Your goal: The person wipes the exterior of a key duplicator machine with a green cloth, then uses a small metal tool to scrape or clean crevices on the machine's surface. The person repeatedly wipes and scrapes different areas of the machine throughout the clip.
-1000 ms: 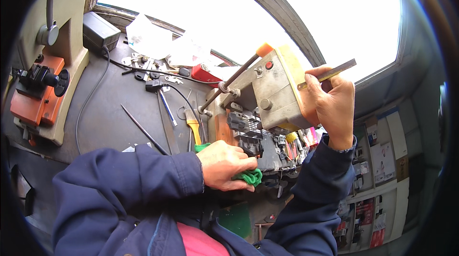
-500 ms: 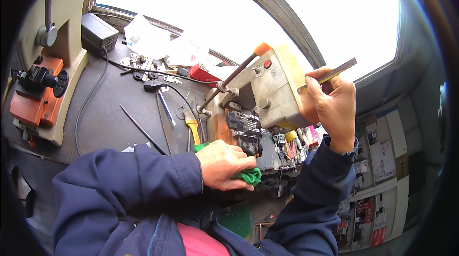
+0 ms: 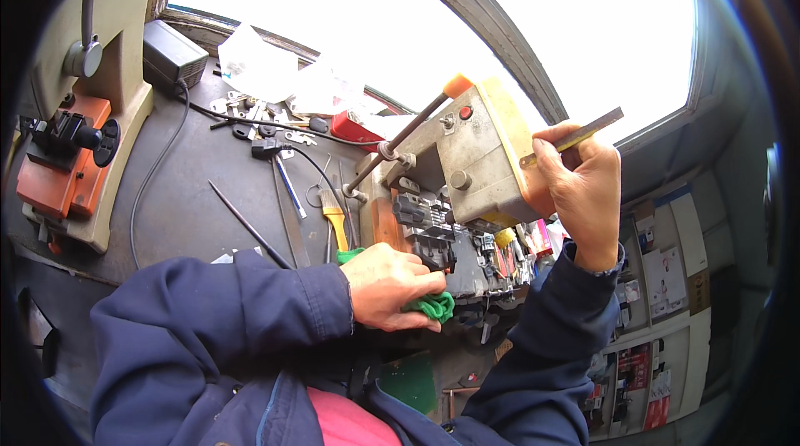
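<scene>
My left hand point(image 3: 392, 286) is closed round a bunched green cloth point(image 3: 432, 307) at the front of the key-cutting machine point(image 3: 481, 154). Some of the cloth pokes out above the hand as well. Higher up on the right, my right hand point(image 3: 581, 183) pinches a flat, worn metal strip point(image 3: 593, 127) between thumb and fingers. One end of this strip, with a small hole, lies close to the orange-yellow side of the machine's housing; whether they touch, I cannot tell. The machine's clamps point(image 3: 423, 217) sit just beyond my left hand.
A yellow-handled brush point(image 3: 335, 217), a long thin rod point(image 3: 248, 223) and a pen point(image 3: 290, 186) lie on the dark bench. Loose keys point(image 3: 250, 117), cables and a red box point(image 3: 354, 129) are behind them. A second machine with an orange base point(image 3: 62, 171) stands left.
My right hand and the metal strip have shifted down very slightly. My left hand stays on the cloth in nearly the same place.
</scene>
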The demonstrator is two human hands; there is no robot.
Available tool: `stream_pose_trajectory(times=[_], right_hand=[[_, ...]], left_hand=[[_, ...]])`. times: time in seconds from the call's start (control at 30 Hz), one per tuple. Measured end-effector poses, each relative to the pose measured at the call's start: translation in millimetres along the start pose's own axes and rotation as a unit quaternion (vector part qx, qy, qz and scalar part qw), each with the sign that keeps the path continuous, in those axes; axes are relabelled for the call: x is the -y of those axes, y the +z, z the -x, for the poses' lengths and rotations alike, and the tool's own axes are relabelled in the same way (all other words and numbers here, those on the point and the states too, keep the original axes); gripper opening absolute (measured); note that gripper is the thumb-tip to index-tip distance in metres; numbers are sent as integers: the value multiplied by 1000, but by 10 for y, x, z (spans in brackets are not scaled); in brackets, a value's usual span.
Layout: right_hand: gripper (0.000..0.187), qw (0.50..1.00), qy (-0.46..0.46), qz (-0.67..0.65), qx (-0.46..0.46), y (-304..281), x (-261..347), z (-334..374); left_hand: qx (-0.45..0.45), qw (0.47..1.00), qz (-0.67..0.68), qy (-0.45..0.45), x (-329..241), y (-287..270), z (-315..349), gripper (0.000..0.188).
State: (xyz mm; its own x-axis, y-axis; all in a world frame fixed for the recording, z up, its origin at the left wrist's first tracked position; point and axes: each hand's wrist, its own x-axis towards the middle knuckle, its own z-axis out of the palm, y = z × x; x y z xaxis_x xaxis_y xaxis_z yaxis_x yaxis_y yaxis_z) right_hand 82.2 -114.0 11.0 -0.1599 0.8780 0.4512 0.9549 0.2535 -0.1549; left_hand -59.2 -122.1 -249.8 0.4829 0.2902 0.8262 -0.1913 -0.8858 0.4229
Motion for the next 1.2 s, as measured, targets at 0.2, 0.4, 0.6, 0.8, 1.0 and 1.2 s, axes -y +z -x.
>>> stream_pose_trajectory(times=[0.2,0.4,0.6,0.8,1.0,1.2], right_hand=[[13,1000,-16,8,-22,25,21,-6],[15,1000,-20,7,-15,22,29,-29],[11,1000,-21,-8,-9,3,23,12],[14,1000,16,-9,-21,24,4,-16],[11,998,21,-61,5,-219,58,185],[11,996,3,-72,-51,-210,41,187]], left_hand=[[-1,1000,2,-2,-4,-6,-2,44],[15,1000,3,-11,-1,-4,2,46],[16,1000,4,-15,3,0,10,46],[11,1000,7,-7,8,-5,5,47],[6,1000,1,-9,-2,7,4,45],[3,1000,-4,-11,-16,-4,-3,44]])
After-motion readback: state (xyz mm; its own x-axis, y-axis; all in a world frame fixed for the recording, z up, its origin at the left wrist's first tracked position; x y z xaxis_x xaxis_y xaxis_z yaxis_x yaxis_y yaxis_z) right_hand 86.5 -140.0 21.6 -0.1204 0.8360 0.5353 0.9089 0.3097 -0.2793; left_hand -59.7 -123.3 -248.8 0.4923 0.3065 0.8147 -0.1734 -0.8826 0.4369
